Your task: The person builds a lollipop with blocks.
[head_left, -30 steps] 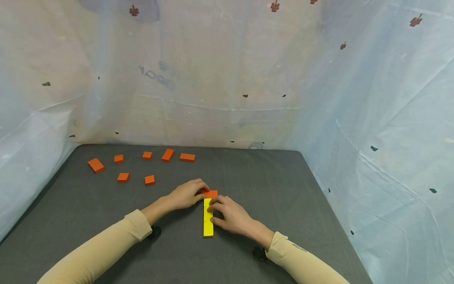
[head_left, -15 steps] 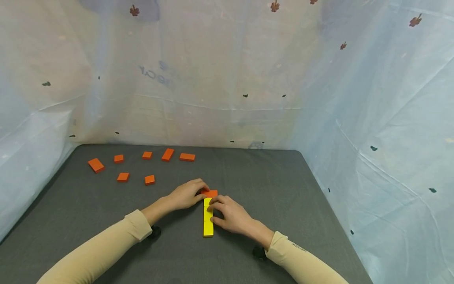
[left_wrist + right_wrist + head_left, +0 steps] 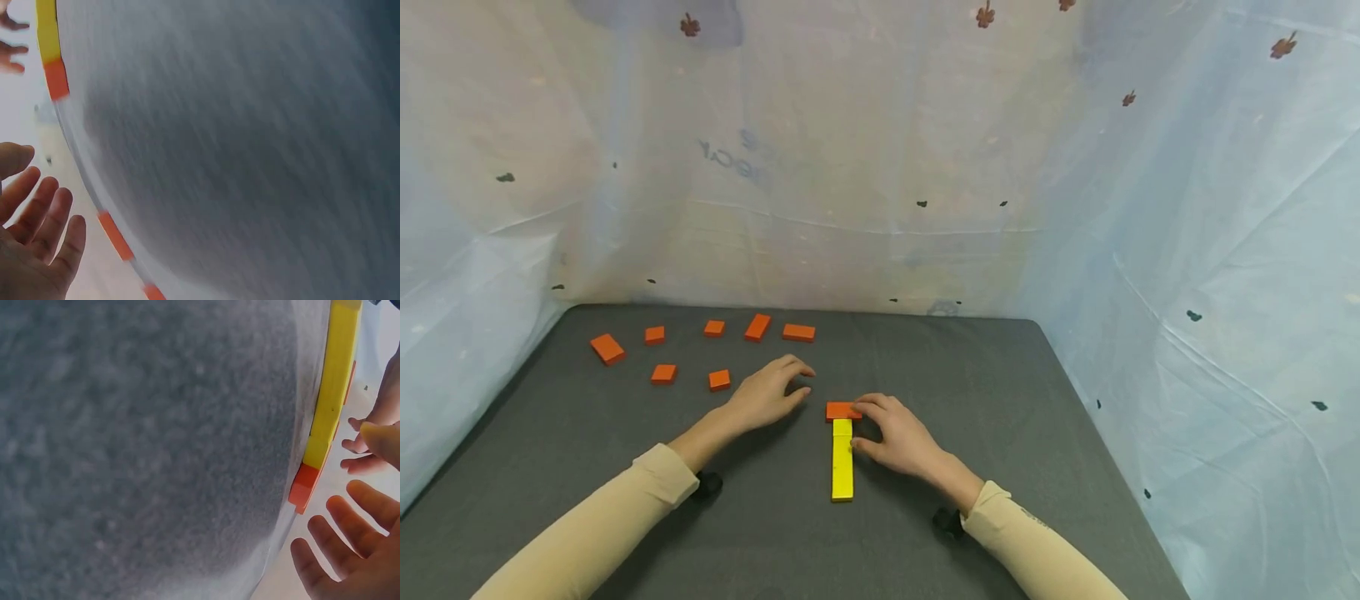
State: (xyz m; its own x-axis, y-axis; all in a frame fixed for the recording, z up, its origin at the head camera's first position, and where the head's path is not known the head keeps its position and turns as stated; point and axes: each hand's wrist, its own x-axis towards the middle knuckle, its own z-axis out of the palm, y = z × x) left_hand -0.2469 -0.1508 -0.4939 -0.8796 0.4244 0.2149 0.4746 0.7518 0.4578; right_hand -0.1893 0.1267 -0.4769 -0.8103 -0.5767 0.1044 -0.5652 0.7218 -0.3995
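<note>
A flat orange block (image 3: 842, 411) lies crosswise at the far end of a yellow strip (image 3: 842, 467), made of a long and a short yellow block end to end. Together they form a T on the dark table. My left hand (image 3: 763, 395) hovers to the left of the T, holding nothing, fingers apart in the left wrist view. My right hand (image 3: 901, 437) is at the T's right side, its fingertips over the orange block's right end. The right wrist view shows its fingers (image 3: 353, 525) loosely spread; whether they touch the block I cannot tell.
Several loose orange blocks lie at the back left, among them a small square one (image 3: 719, 380) near my left hand and a longer one (image 3: 799, 332) behind it. Pale plastic sheeting (image 3: 850, 167) hangs behind the table (image 3: 970, 375) and along its sides.
My left hand has let go of the orange block and drawn back to the left. The right hand has shifted slightly forward, towards the orange block. The blocks keep their arrangement.
</note>
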